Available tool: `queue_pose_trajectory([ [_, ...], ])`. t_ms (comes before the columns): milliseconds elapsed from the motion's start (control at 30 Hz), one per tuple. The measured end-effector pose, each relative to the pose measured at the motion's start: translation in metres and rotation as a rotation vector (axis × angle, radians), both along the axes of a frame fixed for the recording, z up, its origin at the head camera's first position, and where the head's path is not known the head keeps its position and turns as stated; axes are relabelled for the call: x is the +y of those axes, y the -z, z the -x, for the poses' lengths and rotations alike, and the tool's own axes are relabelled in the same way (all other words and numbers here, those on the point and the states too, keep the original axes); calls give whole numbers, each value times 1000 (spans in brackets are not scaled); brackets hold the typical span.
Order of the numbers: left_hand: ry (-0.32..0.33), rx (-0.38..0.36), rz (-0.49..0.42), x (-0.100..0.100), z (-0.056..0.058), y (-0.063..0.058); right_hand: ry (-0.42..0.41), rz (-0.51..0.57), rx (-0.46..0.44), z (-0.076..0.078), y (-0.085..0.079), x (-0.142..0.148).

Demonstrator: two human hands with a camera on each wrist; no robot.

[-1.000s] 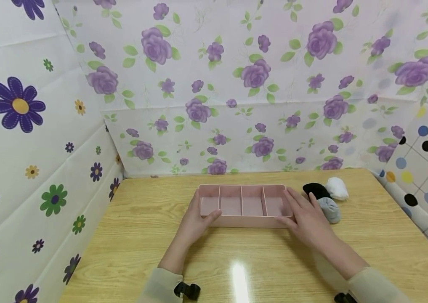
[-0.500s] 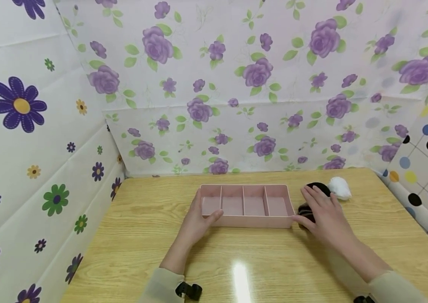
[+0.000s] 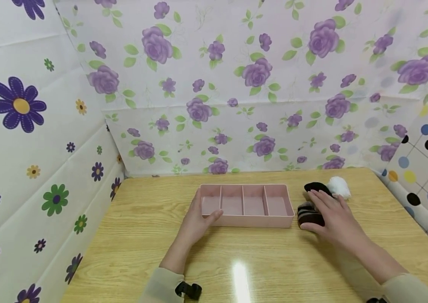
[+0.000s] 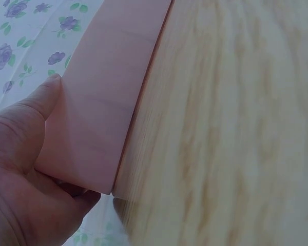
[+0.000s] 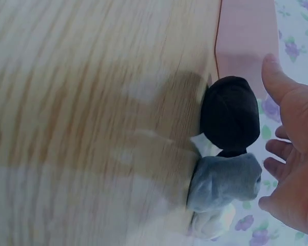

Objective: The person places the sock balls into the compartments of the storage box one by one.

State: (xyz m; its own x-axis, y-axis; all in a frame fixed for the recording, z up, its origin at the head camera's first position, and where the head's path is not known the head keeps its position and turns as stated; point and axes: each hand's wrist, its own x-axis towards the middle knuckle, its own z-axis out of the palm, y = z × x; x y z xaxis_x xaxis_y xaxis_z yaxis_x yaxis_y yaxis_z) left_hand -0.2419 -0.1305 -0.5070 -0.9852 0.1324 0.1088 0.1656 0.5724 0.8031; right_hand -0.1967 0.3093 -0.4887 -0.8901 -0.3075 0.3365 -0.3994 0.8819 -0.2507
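A pink divided storage box (image 3: 251, 221) with several bare compartments sits on the wooden table. My left hand (image 3: 195, 225) grips its left end, thumb over the front rim and fingers along the side. To the right of the box, my right hand (image 3: 336, 221) spreads over a cluster of rolled socks, its thumb by a dark striped rolled sock (image 3: 309, 216). Behind the fingers lie a black rolled sock (image 3: 316, 187) and a white one (image 3: 338, 187). A grey rolled sock (image 5: 223, 179) shows in the right wrist view; in the head view the hand covers it.
The light wood table (image 3: 153, 202) extends on both sides of the box. Behind it hangs a white cloth with purple roses (image 3: 214, 84). Patterned cloths also line the left and right sides. A black wrist strap (image 3: 188, 290) is on the left sleeve.
My right hand has let go of the box's right end and shifted right over the socks. The striped sock has come into view, the grey one is covered. My left hand stays put.
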Motion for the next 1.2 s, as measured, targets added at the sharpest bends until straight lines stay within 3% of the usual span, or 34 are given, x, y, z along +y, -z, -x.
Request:
queue_pose_trajectory([
  [500,-3,-14,4,-1,2,-3,-36,-25,-82,5,3,12],
  [767,0,-19,-4,0,1,-2,-45,-43,-52,6,8,12],
  [1000,3,-18,0,-1,0,-2,-34,-45,-87,8,10,12],
  [1200,6,-14,-2,-1,0,-1,-60,-60,-19,8,14,13],
])
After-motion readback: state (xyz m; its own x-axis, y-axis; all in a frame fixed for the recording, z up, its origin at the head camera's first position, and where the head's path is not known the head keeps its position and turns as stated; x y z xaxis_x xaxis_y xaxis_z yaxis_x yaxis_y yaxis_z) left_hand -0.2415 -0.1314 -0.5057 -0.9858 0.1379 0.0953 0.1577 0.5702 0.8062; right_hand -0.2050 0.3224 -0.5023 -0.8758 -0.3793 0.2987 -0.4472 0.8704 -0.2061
